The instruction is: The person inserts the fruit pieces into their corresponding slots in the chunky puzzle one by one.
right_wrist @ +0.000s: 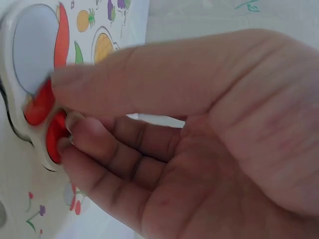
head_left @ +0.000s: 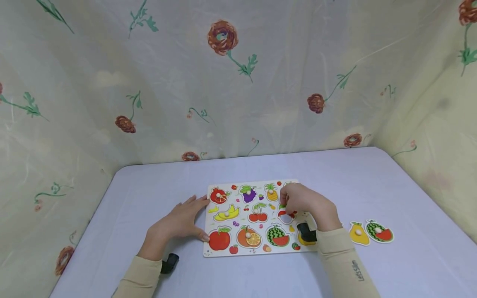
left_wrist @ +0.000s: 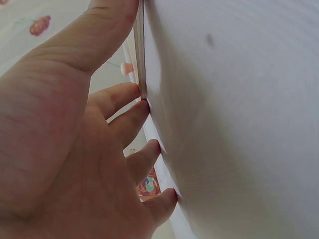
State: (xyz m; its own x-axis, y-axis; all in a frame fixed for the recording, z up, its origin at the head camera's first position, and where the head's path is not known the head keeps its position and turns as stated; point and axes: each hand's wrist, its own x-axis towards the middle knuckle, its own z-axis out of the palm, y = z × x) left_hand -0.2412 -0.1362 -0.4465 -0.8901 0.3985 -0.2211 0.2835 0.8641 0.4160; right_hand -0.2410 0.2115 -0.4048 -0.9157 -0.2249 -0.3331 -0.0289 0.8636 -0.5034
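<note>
A white fruit puzzle board point(head_left: 281, 250) lies flat on the table. My left hand point(head_left: 180, 219) rests along its left edge, fingers spread and fairly straight; in the left wrist view the fingertips point(left_wrist: 144, 107) are right at the board's side. Over the right part of the board, my right hand point(head_left: 311, 203) pinches a fruit piece point(right_wrist: 35, 50) with red areas and a pale grey oval. Thumb and fingers cover part of this piece, which overlaps a spot in the board's middle row. Near it are the cherry piece point(head_left: 258, 217) and the pineapple piece point(head_left: 272, 195).
To the right of the board, a pear piece point(head_left: 359, 234) and a watermelon piece point(head_left: 380, 231) with white knobs lie on the pale tablecloth point(head_left: 238, 279). Flower-patterned cloth point(head_left: 275, 91) hangs behind the table. My right forearm covers the board's lower right corner.
</note>
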